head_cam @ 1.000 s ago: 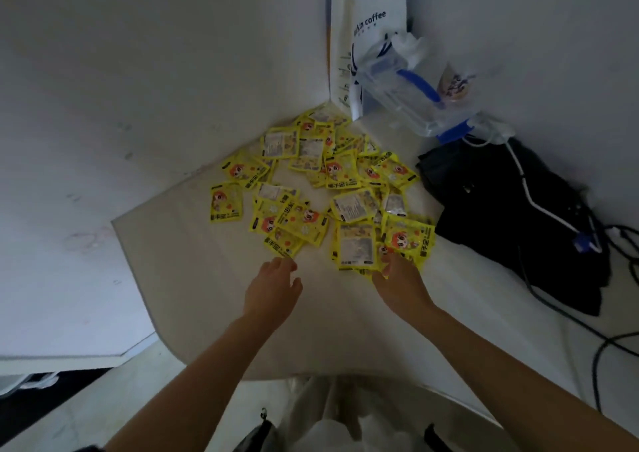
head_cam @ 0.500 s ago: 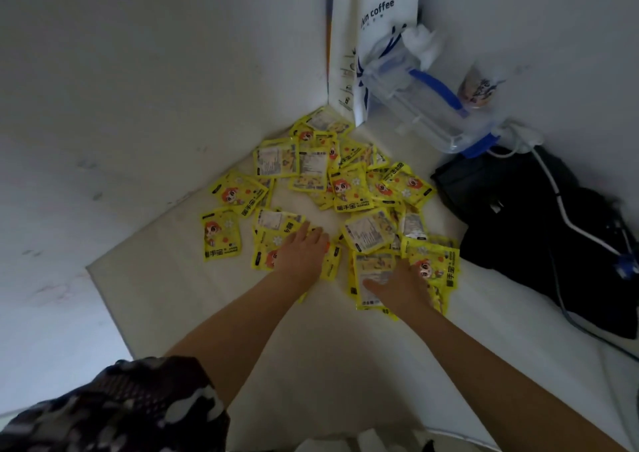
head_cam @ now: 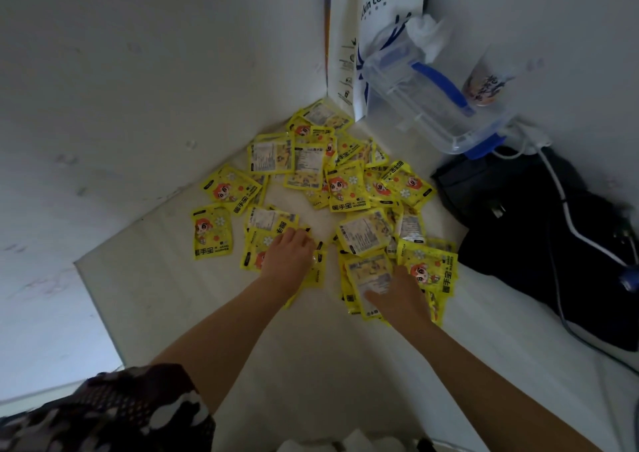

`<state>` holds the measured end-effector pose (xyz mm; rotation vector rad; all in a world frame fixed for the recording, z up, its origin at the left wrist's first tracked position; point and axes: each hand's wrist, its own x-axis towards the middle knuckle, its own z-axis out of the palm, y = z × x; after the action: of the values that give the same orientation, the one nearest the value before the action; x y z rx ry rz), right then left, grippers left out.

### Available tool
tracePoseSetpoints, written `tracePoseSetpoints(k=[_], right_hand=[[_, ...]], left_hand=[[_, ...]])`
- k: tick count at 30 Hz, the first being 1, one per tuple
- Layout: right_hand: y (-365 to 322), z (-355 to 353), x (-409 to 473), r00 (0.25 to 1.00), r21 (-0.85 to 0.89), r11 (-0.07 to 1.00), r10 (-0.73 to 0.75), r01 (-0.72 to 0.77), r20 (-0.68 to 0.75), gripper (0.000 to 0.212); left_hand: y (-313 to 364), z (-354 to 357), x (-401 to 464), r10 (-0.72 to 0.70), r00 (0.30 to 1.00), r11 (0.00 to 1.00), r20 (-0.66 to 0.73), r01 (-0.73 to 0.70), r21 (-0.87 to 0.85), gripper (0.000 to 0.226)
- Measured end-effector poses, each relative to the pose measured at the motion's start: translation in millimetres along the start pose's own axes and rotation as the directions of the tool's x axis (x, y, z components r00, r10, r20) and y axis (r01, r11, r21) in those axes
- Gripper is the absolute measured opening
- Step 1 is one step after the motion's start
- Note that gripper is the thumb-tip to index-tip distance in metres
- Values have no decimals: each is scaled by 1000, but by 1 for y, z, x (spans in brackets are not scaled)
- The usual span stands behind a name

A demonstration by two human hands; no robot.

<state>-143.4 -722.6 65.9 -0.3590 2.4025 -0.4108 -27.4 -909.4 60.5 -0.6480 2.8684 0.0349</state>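
Step in hand, by judgement: gathering scattered hand-warmer sachets (head_cam: 349,188) from the table (head_cam: 155,278) into stacks; barely begun, mostly loose toward the corner. Nearest, left grip (head_cam: 288,258) pressed on a small overlapping batch of sachets, fingertips bent down over them; cannot tell whether pinching or merely pushing. Right grip (head_cam: 397,296) laid flat, fingers relaxed and thumb spread, atop a thicker stack at the near right edge of the spread. Next move, likely: slide both batches together, then square the edges before lifting; calls for light, even pressure against slipping of the slick film. Further right, black bag (head_cam: 536,244) just beside the stack, with white cable (head_cam: 564,202) across it; avoid snagging. Furthest, clear box (head_cam: 432,105) with blue handle, paper coffee bag (head_cam: 377,19) and cup (head_cam: 484,85) crowding the corner, close behind the farthest sachets.
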Motion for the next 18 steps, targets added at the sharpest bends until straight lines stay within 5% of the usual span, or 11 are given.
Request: tracePoseSetpoints(k=[9,14,16,18], right_hand=[[17,-23,-4,997,-6,997,-78,78,1,32],[4,-47,5,979,104,975,-201,198,18,29],[-5,-57,14,964,84,961,-266,263,23,28],[-14,-65,24,940,4,941,-339,339,44,27]], left_hand=[[-14,0,-37,-178,982,937,69,190,-294,17],[-24,-5,-52,-377,890,677,258,455,-579,24],[-27,-5,-55,-414,851,529,324,514,-675,42],[-29,-3,-56,-421,843,489,336,522,-699,57]])
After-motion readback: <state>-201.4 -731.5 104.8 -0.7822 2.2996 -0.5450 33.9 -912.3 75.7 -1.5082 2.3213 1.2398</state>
